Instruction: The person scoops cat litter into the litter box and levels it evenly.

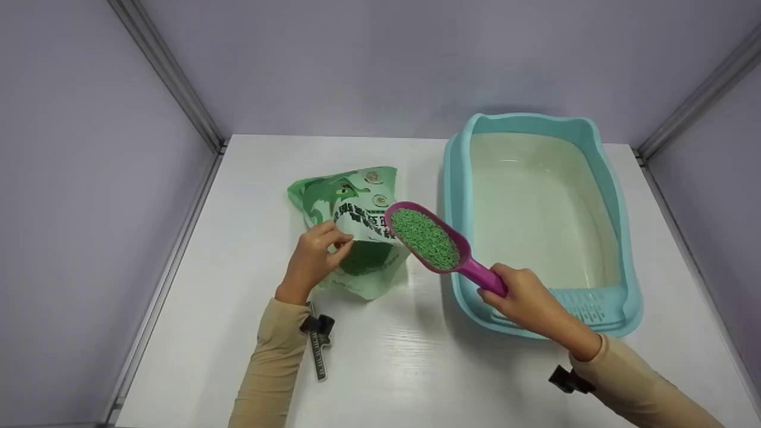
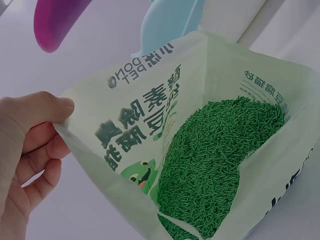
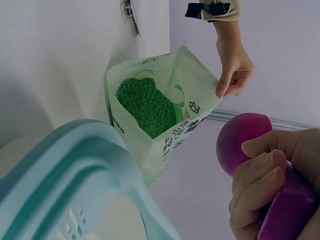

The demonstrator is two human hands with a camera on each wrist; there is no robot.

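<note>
My right hand grips the handle of a magenta scoop, its bowl heaped with green pellet litter. The scoop hangs between the bag and the litter box, near the box's left rim. With thumb and fingers, my left hand pinches the edge of an open green litter bag. Inside the bag, many green pellets show in the left wrist view. To the right stands a light blue litter box with a pale inner floor. In the right wrist view, the scoop shows its underside.
A small dark-and-clear flat tool lies on the white table beside my left wrist. Grey wall panels stand behind the table and at both sides. A slotted step forms the near end of the litter box.
</note>
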